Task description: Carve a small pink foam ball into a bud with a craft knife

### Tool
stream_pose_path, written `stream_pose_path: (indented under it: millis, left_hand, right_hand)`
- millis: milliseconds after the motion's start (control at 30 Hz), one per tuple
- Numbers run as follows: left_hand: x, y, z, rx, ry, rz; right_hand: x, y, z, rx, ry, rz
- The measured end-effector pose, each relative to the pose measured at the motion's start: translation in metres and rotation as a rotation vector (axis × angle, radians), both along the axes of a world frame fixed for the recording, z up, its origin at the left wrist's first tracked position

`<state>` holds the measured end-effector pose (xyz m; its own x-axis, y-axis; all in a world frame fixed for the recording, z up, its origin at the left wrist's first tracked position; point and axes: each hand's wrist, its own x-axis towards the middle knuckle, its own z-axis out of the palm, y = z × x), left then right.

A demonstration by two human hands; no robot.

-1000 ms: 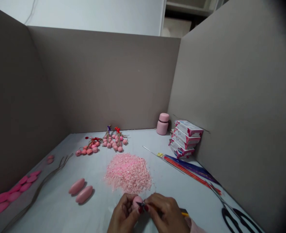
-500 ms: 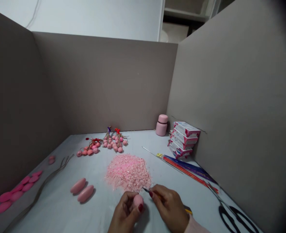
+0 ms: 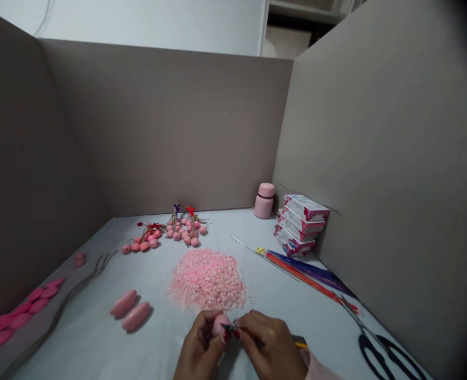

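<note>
My left hand (image 3: 202, 343) holds a small pink ball (image 3: 220, 324) between its fingers and thumb, just in front of a heap of pink shavings (image 3: 209, 279). In my right hand (image 3: 271, 343) is a small craft knife with a dark pointed blade (image 3: 227, 328). The blade lies against the right side of the ball, close to the left thumb. My right fingers hide most of its handle. Behind my right wrist, a black and yellow object (image 3: 300, 343) shows only in part.
Two pink oval pieces (image 3: 136, 316) lie left of the heap. Flat pink pieces (image 3: 19, 320) and twine (image 3: 59, 319) are farther left. Bundled pink balls (image 3: 186, 232) sit behind. At right are a pink flask (image 3: 264, 200), stacked boxes (image 3: 300, 224), coloured strips (image 3: 305, 277) and scissors (image 3: 376, 338).
My right hand has brought the knife blade down from above the ball's right side onto the ball. The camera view has shifted slightly.
</note>
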<state>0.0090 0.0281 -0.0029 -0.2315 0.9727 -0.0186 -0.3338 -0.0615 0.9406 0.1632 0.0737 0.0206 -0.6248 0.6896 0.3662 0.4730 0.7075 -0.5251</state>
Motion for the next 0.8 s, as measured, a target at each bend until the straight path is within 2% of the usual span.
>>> stream_pose_path:
  millis: [300, 400, 567, 800]
  left_hand:
    - [-0.0003, -0.0001, 0.0084, -0.009, -0.021, 0.014]
    - [-0.0011, -0.0009, 0.0069, 0.005, 0.001, 0.001]
    - [-0.0033, 0.0000, 0.0006, 0.010, 0.021, -0.028]
    - [-0.0007, 0.0008, 0.0021, 0.011, 0.014, 0.088]
  right_hand:
    - [-0.0037, -0.0023, -0.0029, 0.014, -0.017, -0.085]
    - [-0.0040, -0.0006, -0.0021, 0.006, -0.028, -0.123]
    - [0.0010, 0.0064, -0.0008, -0.043, 0.019, -0.265]
    - [-0.0043, -0.0033, -0.0046, -0.018, 0.018, -0.030]
